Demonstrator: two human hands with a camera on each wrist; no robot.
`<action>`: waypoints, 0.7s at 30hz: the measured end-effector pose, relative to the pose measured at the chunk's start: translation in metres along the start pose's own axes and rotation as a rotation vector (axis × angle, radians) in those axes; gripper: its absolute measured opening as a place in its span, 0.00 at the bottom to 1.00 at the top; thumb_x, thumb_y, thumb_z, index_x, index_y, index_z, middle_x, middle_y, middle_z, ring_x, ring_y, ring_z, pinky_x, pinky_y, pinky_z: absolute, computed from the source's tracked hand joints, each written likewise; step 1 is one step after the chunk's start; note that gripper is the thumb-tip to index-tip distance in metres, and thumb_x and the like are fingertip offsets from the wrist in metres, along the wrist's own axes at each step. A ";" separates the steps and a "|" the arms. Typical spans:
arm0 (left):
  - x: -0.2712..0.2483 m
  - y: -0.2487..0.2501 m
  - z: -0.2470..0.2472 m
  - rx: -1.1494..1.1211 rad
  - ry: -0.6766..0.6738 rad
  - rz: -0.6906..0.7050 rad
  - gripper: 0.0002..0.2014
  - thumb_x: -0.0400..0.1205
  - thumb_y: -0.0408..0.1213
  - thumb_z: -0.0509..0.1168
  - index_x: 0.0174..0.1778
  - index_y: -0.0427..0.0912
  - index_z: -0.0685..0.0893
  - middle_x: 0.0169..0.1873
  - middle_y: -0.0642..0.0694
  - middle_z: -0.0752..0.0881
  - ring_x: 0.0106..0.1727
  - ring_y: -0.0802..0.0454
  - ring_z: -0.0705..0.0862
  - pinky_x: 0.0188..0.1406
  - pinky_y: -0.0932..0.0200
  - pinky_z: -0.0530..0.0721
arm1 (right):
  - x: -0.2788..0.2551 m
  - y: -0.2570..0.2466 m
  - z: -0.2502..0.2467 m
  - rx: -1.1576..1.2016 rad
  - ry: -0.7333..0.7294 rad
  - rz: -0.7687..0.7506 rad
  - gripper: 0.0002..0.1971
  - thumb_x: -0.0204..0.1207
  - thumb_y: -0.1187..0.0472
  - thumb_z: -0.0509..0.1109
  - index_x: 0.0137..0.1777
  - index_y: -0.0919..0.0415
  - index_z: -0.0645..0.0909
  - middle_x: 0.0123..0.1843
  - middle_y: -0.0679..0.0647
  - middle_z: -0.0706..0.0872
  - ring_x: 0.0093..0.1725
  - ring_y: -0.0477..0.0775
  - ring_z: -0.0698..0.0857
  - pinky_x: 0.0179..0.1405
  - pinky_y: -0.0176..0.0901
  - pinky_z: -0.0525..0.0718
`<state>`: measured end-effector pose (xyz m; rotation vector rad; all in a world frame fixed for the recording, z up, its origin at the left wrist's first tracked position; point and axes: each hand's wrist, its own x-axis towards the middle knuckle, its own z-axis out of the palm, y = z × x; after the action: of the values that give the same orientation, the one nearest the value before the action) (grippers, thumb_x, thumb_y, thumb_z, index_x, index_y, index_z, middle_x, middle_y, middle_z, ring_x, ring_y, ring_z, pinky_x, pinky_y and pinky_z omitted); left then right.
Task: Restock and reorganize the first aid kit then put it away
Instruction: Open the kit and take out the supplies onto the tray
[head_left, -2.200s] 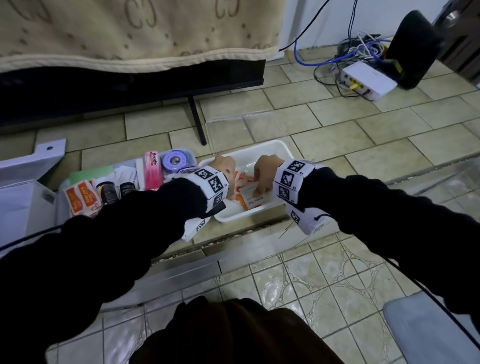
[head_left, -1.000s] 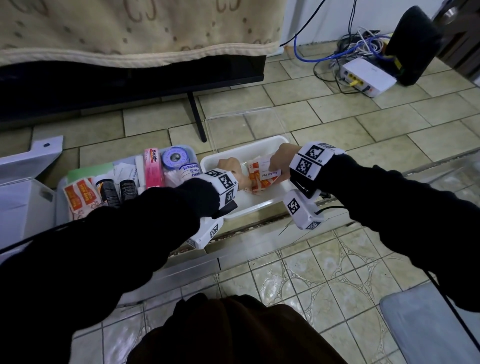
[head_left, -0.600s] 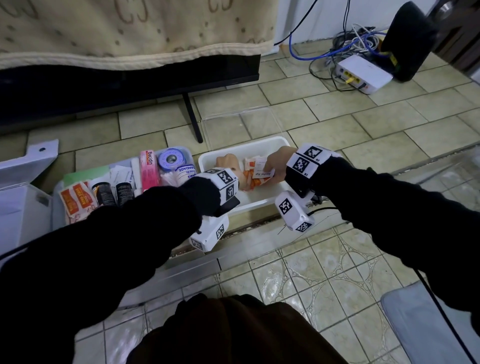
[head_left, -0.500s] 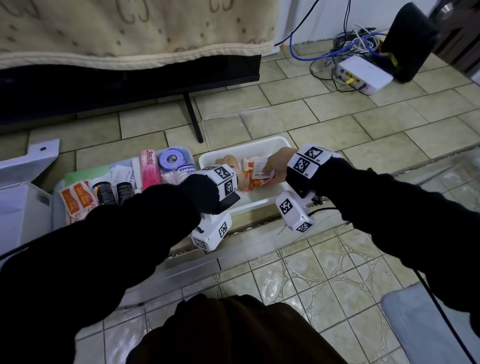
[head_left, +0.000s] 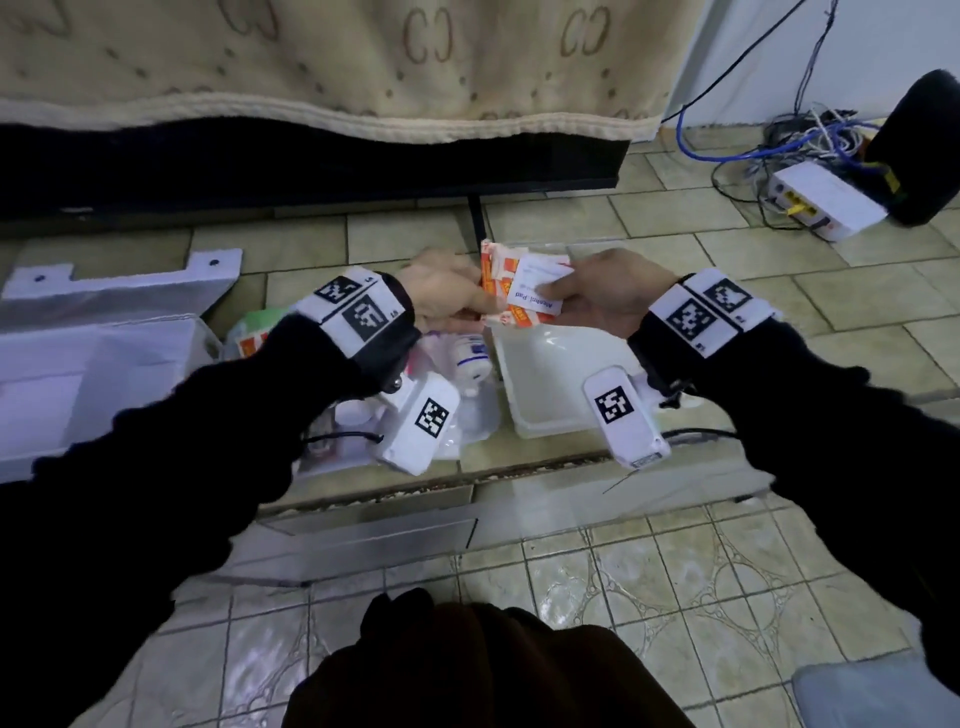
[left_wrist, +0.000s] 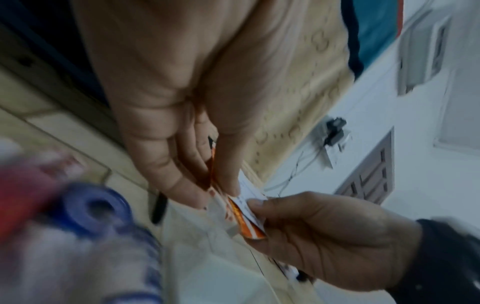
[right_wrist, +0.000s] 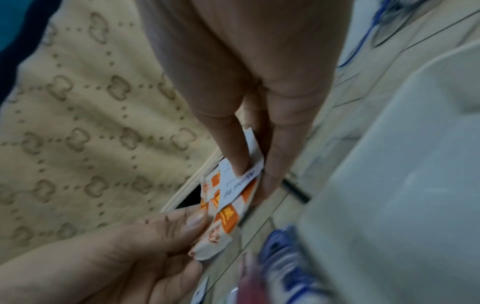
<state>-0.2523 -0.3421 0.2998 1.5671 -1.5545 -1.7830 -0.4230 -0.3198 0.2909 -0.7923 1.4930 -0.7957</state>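
Both hands hold one stack of orange-and-white packets (head_left: 498, 291) above the floor, just beyond the white tray (head_left: 545, 384). A white alcohol pad packet (head_left: 537, 291) lies on top of the stack. My left hand (head_left: 467, 306) pinches the stack's left edge, and the left wrist view shows its fingers (left_wrist: 182, 185) on the orange packets (left_wrist: 244, 222). My right hand (head_left: 553, 291) pinches the right edge, thumb on the alcohol pad (right_wrist: 239, 181). The open white first aid kit (head_left: 78, 364) lies at the left, with supplies beside it partly hidden by my left arm.
A bandage roll (head_left: 470, 356) and a blue tape roll (left_wrist: 96, 207) lie between kit and tray. A bed with a beige blanket (head_left: 363, 67) and a black leg (head_left: 475, 218) stands behind. A router (head_left: 826, 205) with cables sits far right; a grey mat (head_left: 883, 696) lies near right.
Both hands have lifted the stack of packets up out of the white tray and away from me. The head view has tilted, so the tray now shows below the hands.
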 end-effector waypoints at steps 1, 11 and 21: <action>-0.008 -0.003 -0.017 -0.017 0.024 0.006 0.06 0.77 0.26 0.68 0.42 0.42 0.82 0.35 0.49 0.89 0.39 0.58 0.87 0.39 0.64 0.87 | 0.005 -0.006 0.016 -0.011 -0.036 -0.016 0.16 0.75 0.76 0.66 0.64 0.75 0.76 0.58 0.66 0.85 0.47 0.58 0.88 0.35 0.42 0.90; -0.059 -0.076 -0.165 0.016 0.441 -0.135 0.05 0.78 0.34 0.70 0.43 0.35 0.83 0.34 0.42 0.88 0.24 0.58 0.88 0.27 0.63 0.88 | 0.036 -0.026 0.201 -0.578 -0.144 -0.115 0.06 0.72 0.62 0.74 0.39 0.60 0.79 0.32 0.50 0.79 0.29 0.45 0.76 0.20 0.33 0.76; -0.034 -0.097 -0.174 0.279 0.402 -0.127 0.15 0.81 0.31 0.64 0.29 0.44 0.69 0.27 0.47 0.85 0.41 0.46 0.82 0.53 0.51 0.86 | 0.054 -0.023 0.235 -0.814 -0.074 -0.118 0.20 0.75 0.62 0.72 0.67 0.61 0.77 0.49 0.52 0.79 0.43 0.47 0.79 0.16 0.25 0.72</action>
<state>-0.0549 -0.3679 0.2679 2.0428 -1.5764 -1.2354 -0.1908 -0.3859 0.2674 -1.5010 1.7174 -0.2043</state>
